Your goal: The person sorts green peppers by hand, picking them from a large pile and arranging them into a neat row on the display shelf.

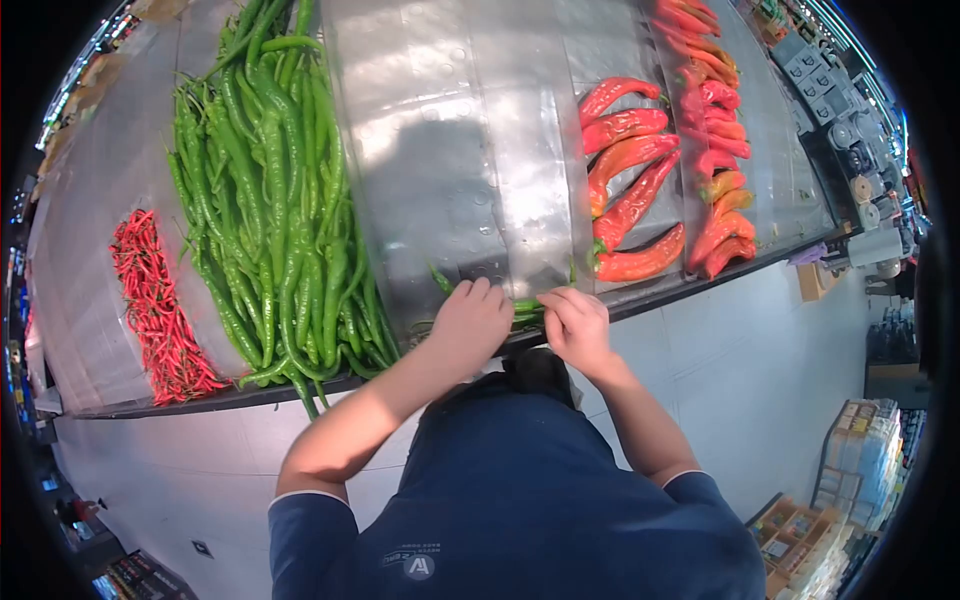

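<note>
At the front edge of the metal display counter [455, 150], my left hand [474, 318] and my right hand [576, 322] are close together with curled fingers. A few green peppers [527, 312] lie between them, and the fingers of both hands are closed on these peppers. One pepper tip sticks out beyond my left hand. A large pile of long green peppers [275, 200] is to the left of my left hand. Large red peppers [630, 200] lie in a column beyond my right hand, to the right.
Small red chillies [160, 310] form a strip at the far left. Clear upright dividers [684, 130] separate the sections, with another column of red peppers [722, 200] farther right. A cardboard box [818, 283] and stacked packages [860, 455] stand at the right.
</note>
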The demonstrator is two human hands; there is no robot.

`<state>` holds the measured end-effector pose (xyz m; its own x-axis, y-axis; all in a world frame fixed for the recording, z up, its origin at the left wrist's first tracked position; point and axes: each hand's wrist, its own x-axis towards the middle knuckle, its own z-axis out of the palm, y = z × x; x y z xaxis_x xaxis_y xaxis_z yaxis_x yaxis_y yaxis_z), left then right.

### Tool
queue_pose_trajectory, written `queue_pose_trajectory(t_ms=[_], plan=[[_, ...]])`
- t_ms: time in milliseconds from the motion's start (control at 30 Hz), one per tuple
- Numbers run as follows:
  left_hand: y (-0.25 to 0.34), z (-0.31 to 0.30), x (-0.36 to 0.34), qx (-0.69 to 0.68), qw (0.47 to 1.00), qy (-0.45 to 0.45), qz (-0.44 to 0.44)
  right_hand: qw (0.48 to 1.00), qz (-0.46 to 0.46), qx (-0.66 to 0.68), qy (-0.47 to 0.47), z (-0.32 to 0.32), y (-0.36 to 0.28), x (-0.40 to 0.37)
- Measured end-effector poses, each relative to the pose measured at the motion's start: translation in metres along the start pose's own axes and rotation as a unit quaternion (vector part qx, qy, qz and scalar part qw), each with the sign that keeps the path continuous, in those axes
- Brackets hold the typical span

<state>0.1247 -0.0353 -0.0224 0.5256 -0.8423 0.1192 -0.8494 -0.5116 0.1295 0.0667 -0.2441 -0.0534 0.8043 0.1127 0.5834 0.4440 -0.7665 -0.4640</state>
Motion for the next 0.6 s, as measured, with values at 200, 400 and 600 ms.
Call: queue_pose_trajectory(t_ms=[200, 400, 600], plan=[[-0.009, -0.057, -0.080, -0.050, 0.933, 0.273, -0.228, 0.999, 0.012, 0.047, -0.001, 0.011, -0.008, -0.003], [-0.043, -0.061, -0.100, -0.001, 0.890, 0.280, -0.360, 0.997, -0.023, 0.078, -0.010, 0.022, -0.018, 0.000], [-0.040, -0.090, -0.107, -0.006, 0.834, 0.402, -0.377, 0.996, -0.015, 0.083, -0.023, 0.019, -0.018, -0.001]])
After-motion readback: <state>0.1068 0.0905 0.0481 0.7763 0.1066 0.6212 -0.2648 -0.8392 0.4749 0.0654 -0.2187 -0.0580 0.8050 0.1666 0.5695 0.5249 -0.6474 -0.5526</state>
